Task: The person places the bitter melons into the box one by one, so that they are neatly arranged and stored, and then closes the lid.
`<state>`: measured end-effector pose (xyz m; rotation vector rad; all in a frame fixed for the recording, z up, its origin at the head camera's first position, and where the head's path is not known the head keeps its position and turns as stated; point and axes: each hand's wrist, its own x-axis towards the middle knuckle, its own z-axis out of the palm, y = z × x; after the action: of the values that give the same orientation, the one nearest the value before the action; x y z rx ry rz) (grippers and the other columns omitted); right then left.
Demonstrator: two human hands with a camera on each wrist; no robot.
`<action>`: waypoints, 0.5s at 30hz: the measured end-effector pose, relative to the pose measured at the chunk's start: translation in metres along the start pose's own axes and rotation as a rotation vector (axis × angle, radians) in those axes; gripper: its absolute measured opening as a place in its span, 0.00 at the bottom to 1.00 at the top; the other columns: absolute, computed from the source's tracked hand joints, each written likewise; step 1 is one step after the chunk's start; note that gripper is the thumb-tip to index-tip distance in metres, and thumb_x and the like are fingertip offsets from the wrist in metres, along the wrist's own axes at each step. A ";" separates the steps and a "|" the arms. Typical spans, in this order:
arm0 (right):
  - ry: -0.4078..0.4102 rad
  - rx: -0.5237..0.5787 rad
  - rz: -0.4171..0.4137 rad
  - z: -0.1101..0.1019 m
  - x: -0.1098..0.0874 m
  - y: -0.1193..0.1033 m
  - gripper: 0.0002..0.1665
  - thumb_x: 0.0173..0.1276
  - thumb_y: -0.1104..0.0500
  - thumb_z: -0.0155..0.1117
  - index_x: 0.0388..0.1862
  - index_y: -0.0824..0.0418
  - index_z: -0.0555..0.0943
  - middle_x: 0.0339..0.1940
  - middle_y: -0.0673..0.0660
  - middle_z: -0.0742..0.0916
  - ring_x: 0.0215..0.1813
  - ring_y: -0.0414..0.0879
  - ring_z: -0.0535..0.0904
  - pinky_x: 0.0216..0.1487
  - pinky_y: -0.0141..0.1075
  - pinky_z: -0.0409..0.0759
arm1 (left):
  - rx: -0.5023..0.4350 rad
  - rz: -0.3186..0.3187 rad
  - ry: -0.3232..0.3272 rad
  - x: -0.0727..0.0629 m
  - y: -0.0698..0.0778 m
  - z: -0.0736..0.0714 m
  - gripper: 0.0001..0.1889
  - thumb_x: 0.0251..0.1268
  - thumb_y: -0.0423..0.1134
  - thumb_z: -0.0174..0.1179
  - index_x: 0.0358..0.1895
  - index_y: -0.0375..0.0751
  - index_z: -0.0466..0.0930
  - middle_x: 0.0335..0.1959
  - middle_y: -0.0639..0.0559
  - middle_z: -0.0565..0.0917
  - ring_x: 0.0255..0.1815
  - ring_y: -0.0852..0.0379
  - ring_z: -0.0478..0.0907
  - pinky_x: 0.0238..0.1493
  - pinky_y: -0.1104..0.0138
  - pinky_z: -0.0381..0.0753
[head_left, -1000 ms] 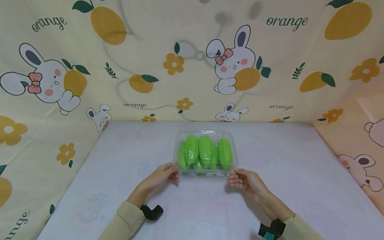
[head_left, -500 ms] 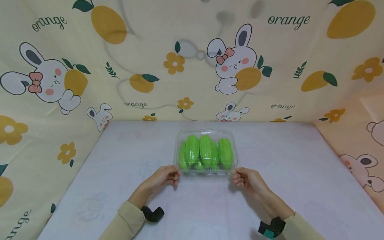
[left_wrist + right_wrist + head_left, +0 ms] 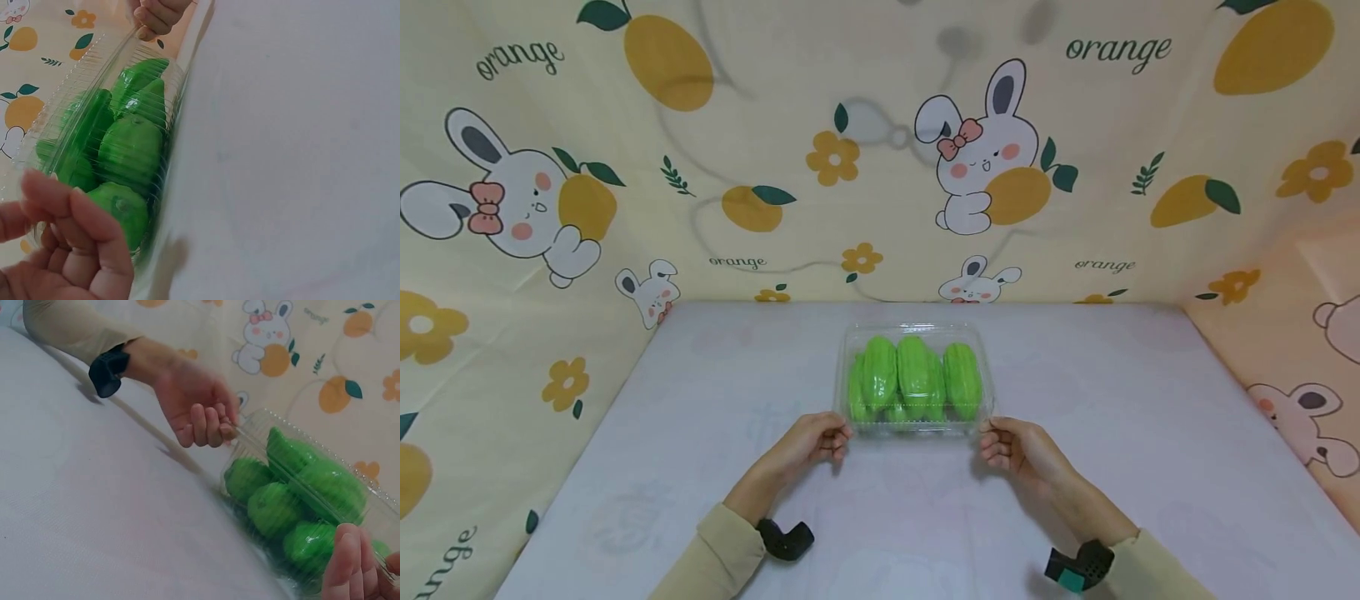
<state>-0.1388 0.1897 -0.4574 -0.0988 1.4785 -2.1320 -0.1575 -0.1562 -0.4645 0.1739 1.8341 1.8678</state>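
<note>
A clear plastic clamshell box [image 3: 917, 431] stands closed on the white table, with several ridged bright green vegetable-like pieces [image 3: 914, 379] inside. My left hand [image 3: 815, 439] pinches the box's rim at its near left corner, and my right hand [image 3: 1021, 446] pinches it at the near right corner. In the left wrist view, the left hand [image 3: 87, 240] has its fingers curled at the rim beside the green pieces [image 3: 131, 153]. From the right wrist, the right hand [image 3: 355, 565] shows at one end of the rim, the left hand [image 3: 190, 400] at the other.
A white cloth covers the table [image 3: 700, 417] around the box. Behind it rises a cream backdrop [image 3: 880, 208] printed with rabbits and oranges, and the same cloth hangs at both sides. Each wrist wears a black camera mount [image 3: 786, 539].
Both hands have shifted slightly at the box's near corners, their fingers curling in closer at the rim. The box and the green pieces stay in place.
</note>
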 end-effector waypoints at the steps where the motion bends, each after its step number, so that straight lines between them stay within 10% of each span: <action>1: -0.004 0.001 0.000 0.000 0.000 0.000 0.23 0.78 0.61 0.38 0.34 0.55 0.82 0.25 0.44 0.88 0.29 0.34 0.84 0.34 0.23 0.82 | -0.005 0.001 0.005 0.000 0.000 0.000 0.12 0.71 0.35 0.43 0.32 0.40 0.75 0.20 0.62 0.75 0.21 0.68 0.73 0.28 0.76 0.78; 15: -0.023 0.013 0.016 0.001 0.000 -0.003 0.23 0.79 0.61 0.37 0.34 0.56 0.82 0.26 0.44 0.87 0.29 0.34 0.83 0.33 0.23 0.81 | -0.021 0.009 0.044 0.002 -0.003 0.001 0.11 0.70 0.35 0.45 0.31 0.38 0.76 0.18 0.62 0.74 0.18 0.67 0.71 0.26 0.76 0.75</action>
<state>-0.1392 0.1901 -0.4548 -0.1062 1.4476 -2.1209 -0.1578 -0.1542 -0.4681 0.1339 1.8447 1.9108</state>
